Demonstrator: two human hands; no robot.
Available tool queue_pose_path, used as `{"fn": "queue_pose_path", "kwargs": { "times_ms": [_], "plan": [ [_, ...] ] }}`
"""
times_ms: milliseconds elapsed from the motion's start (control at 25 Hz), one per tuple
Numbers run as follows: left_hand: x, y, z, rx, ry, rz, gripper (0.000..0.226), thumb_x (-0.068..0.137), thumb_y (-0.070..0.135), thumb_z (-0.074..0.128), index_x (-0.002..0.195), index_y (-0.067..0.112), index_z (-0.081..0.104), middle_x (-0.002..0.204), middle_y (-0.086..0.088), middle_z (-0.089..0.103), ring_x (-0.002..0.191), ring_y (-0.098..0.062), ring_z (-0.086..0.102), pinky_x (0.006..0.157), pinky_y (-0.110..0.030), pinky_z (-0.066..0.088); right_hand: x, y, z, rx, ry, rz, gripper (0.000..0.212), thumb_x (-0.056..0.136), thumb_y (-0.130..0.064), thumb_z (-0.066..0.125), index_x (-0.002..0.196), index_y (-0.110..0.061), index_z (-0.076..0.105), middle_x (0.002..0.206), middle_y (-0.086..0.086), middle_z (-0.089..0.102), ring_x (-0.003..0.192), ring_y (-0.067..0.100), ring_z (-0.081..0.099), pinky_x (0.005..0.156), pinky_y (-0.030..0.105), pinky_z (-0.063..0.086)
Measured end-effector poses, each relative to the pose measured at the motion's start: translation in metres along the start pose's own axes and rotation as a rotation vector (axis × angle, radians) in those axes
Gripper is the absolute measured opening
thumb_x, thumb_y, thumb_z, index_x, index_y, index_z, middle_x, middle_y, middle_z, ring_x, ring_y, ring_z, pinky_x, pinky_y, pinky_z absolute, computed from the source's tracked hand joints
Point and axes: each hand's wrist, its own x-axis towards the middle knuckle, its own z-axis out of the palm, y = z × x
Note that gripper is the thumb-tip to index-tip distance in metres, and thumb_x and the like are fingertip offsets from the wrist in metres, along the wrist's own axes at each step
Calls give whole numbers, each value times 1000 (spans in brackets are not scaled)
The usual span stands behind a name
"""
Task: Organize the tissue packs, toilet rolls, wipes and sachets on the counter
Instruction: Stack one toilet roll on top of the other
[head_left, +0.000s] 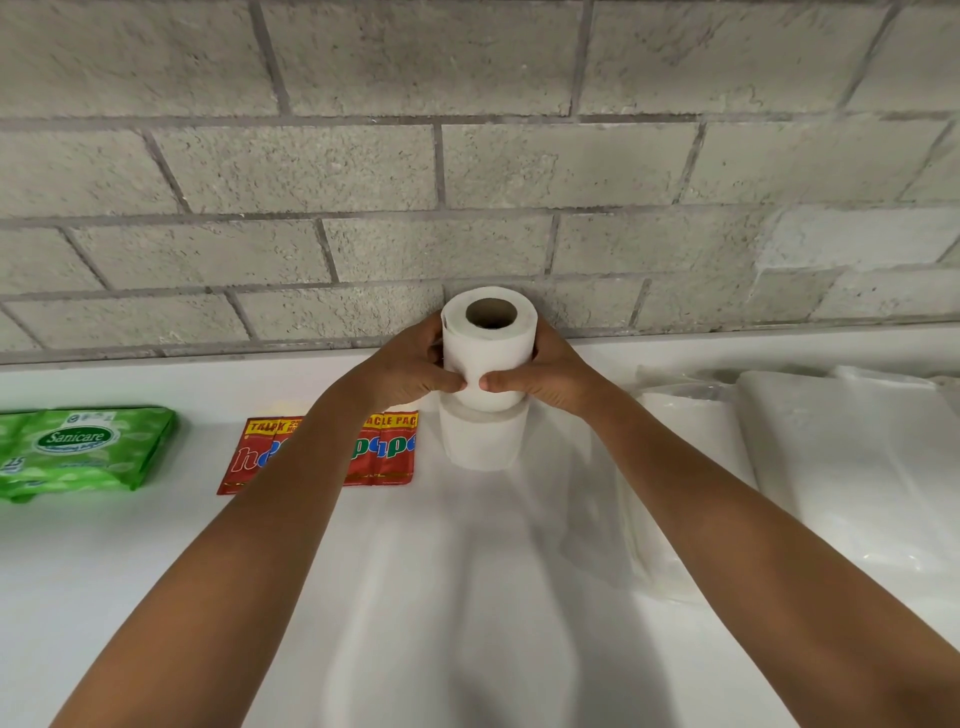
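A white toilet roll (488, 353) stands upright on top of a second toilet roll (483, 439) near the wall. My left hand (410, 369) and my right hand (550, 371) grip the upper roll from both sides, thumbs nearly meeting at its front. Red sachets (387, 457) lie flat left of the rolls, partly hidden by my left forearm. A green wipes pack (78, 452) lies at the far left. Clear-wrapped white tissue packs (852, 452) lie to the right.
The white counter (156, 571) runs the width of the view and meets a grey block wall (467, 156) at the back. My forearms cross the front middle of the counter.
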Motion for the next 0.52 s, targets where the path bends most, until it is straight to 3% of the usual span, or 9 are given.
{"fn": "queue_pose_path", "kwargs": {
  "times_ms": [200, 320, 400, 520],
  "plan": [
    [0, -3, 1, 8, 10, 10, 86, 70, -18, 65, 142, 15, 33, 134, -10, 52, 124, -25, 49, 104, -46, 42, -3, 1, 5, 5, 15, -49, 79, 54, -5, 79, 126, -5, 49, 123, 15, 59, 117, 27, 54, 100, 49, 44],
    [-3, -9, 2, 9, 30, 8, 84, 72, -17, 64, 142, 18, 33, 133, -5, 54, 123, -21, 51, 99, -37, 46, -5, 0, 4, 17, -13, -53, 82, 53, -2, 78, 129, -3, 46, 125, 17, 57, 118, 28, 53, 100, 47, 44],
    [-7, -13, 1, -7, 59, -6, 81, 74, -17, 62, 139, 21, 35, 127, 3, 56, 119, -16, 54, 91, -27, 49, -8, 1, 4, 10, -3, -35, 86, 51, -2, 77, 130, -6, 43, 124, 10, 58, 115, 15, 55, 95, 34, 48],
    [-10, -16, 0, -16, 101, -11, 77, 74, -15, 63, 136, 23, 37, 122, 14, 56, 116, -11, 54, 86, -21, 49, -13, 2, 2, -27, 43, 6, 92, 51, -8, 79, 131, -21, 36, 115, -16, 54, 98, -15, 53, 74, 4, 44]
  ]
}}
